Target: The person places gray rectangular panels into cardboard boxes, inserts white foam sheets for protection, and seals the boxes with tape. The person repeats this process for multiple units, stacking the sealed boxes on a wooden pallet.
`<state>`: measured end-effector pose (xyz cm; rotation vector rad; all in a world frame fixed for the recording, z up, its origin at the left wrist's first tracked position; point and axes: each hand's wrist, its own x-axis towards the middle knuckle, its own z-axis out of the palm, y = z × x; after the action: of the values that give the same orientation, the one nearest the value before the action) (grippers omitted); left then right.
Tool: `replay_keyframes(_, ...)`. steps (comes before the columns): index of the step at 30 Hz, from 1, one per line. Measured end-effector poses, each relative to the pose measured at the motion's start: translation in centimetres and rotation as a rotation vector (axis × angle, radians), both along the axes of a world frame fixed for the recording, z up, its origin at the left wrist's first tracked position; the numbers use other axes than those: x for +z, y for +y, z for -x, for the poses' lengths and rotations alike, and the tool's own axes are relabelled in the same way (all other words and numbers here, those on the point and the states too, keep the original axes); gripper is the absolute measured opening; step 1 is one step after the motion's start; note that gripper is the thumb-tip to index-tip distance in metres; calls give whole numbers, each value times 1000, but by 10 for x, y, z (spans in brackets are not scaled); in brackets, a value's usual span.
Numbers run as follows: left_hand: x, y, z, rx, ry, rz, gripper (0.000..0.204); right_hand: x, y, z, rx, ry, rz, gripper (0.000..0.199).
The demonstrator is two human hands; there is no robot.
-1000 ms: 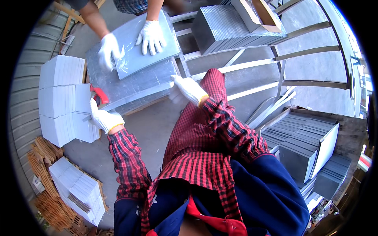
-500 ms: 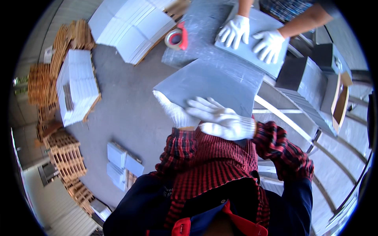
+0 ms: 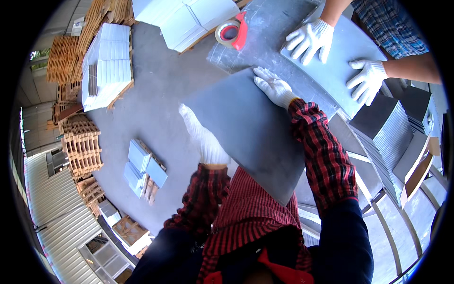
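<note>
A flat grey panel (image 3: 253, 130) is held up tilted in front of my body, one corner pointing down toward my chest. My left hand (image 3: 203, 137), in a white knit glove, grips its left edge, some of the fingers hidden behind it. Across the panel's far right edge lies my gloved right hand (image 3: 275, 87), palm down with fingers stretched out. Beyond it, another person's gloved hands (image 3: 312, 40) rest spread on a second grey panel (image 3: 331, 66) on the metal table (image 3: 265, 21).
A tape roll with a red holder (image 3: 231, 32) sits on the table's left part. To the right are stacked grey folded pieces (image 3: 385, 123) and an open cardboard piece (image 3: 418, 173). White sheet stacks (image 3: 111, 71) and wooden pallets (image 3: 80, 142) stand on the floor at left.
My right hand has slid away from me across the panel to its far right edge. The panel has turned and tilted. The other person's hands have moved farther apart.
</note>
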<state>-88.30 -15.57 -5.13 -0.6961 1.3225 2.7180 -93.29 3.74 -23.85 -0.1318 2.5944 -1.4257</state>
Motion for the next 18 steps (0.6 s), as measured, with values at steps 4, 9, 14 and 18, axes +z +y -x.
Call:
replay_keyframes(4, 7, 1, -2, 39, -81, 198, 67, 10, 14, -44, 3, -3, -22, 66)
replay_keyframes(9, -1, -11, -11, 106, -75, 214, 55, 76, 17, -122, -17, -102, -122, 74)
replay_keyframes(14, -21, -33, -17, 3, -12, 15, 60, 75, -44, -50, 68, 267, -55, 72)
replay_keyframes(18, -10, -29, -26, -39, -189, 256, 56, 25, -48, 17, -41, 261, -161, 71)
